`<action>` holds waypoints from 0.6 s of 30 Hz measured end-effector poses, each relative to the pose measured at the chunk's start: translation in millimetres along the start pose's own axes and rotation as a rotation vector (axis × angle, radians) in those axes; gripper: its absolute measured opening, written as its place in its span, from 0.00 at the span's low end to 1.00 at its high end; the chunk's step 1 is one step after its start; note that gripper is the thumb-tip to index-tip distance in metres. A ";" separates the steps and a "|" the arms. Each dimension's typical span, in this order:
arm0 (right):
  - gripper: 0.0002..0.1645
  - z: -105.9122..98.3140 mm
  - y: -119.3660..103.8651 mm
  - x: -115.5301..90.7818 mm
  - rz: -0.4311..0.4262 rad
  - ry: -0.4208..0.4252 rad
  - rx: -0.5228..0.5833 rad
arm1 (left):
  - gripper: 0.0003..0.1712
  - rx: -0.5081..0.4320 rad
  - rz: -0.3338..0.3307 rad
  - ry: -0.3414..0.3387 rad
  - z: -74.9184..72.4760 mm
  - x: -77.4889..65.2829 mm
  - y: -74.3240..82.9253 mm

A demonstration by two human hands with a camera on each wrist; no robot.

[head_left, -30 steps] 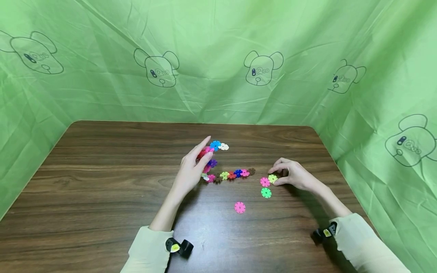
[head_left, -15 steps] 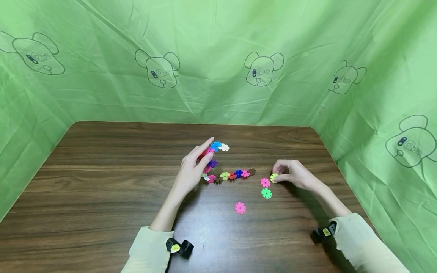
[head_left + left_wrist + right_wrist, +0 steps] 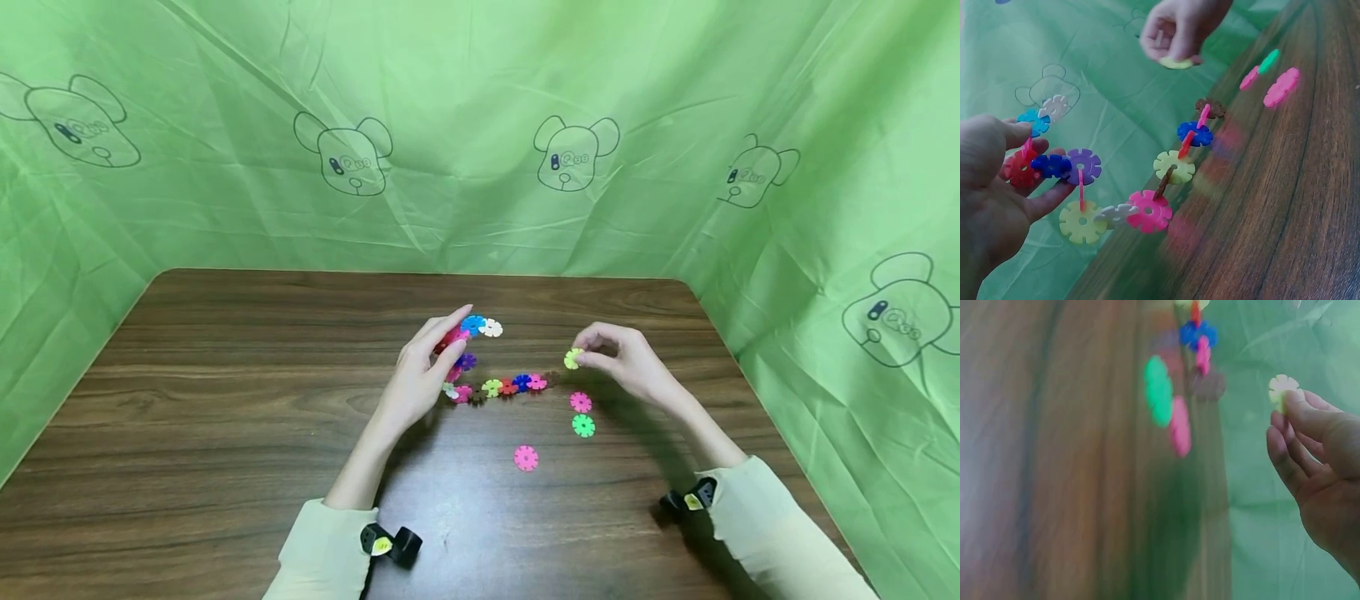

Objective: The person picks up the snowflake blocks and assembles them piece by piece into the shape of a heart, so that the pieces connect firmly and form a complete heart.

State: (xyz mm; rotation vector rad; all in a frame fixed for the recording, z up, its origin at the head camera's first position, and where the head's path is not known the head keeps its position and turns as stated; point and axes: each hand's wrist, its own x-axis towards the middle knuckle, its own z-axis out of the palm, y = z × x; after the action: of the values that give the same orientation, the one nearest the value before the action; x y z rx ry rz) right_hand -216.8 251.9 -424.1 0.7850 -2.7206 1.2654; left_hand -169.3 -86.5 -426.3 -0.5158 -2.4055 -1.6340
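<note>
My left hand [image 3: 415, 379] holds a chain of flower-shaped interlocking discs [image 3: 1149, 211], its thumb and fingers around the red and blue ones near one end. Past the fingertips stick out a blue disc [image 3: 1034, 122] and a white end disc [image 3: 1054, 108]. From the hand the chain bends round and runs right to a brown end disc [image 3: 1210, 108]. Between thumb and fingers, my right hand [image 3: 628, 367] pinches a single yellow-green disc [image 3: 573, 358], raised off the table near the brown end and apart from it. The left hand hides part of the chain in the head view.
On the brown wooden table [image 3: 225, 417] lie a loose pink disc [image 3: 581, 402], a green disc [image 3: 583, 426] and, nearer the front, another pink disc [image 3: 526, 457]. Green cloth [image 3: 465, 200] with printed bear heads hangs behind the table and at both sides.
My right hand has picked up the yellow-green disc from beside the pink one and carried it up and left towards the chain's brown end. The left hand has hardly moved.
</note>
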 end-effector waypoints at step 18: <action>0.09 33.6 -53.9 41.4 -0.019 0.076 0.248 | 0.19 -0.108 -0.050 -0.003 2.7 -2.2 6.1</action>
State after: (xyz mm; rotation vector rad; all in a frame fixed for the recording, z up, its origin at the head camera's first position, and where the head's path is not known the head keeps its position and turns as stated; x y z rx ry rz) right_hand -222.3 180.8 -398.4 0.7615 -2.5223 1.6142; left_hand -164.9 -82.4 -422.9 -0.4791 -2.3609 -1.7928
